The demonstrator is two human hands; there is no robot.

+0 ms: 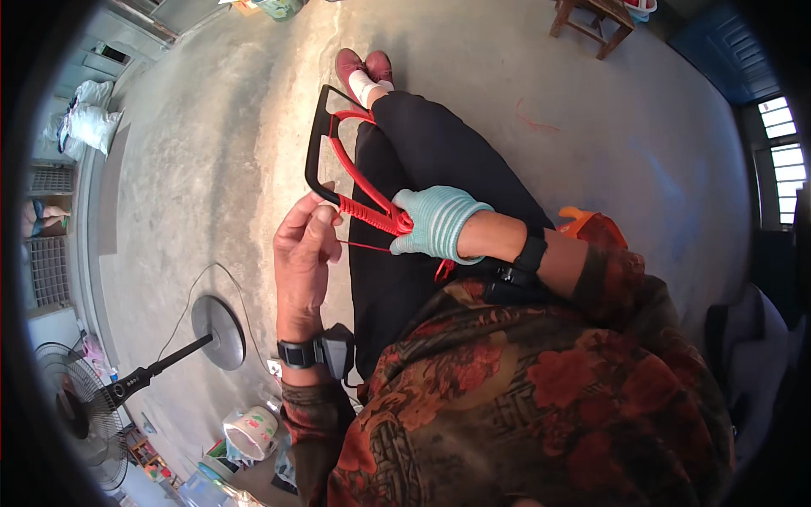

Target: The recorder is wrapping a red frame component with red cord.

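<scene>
Over my lap is a black frame (313, 160) with rounded corners. Red cord (369, 215) is wound in tight turns along its near side, and a thicker red band (353, 171) loops across it. My bare left hand (302, 253) pinches the frame's near left corner, where the winding starts. A thin red strand (365, 246) stretches between my two hands. My right hand (441, 221), in a teal and white striped glove, is closed around the right end of the winding. Its fingertips are partly hidden.
A standing fan (76, 406) with a round base (218, 332) is at the left. A white bucket (251, 433) stands at the lower left. Something orange (591, 228) lies beyond my right forearm. A wooden stool (594, 25) is at the far right, and loose red cord (537, 123) lies on the floor.
</scene>
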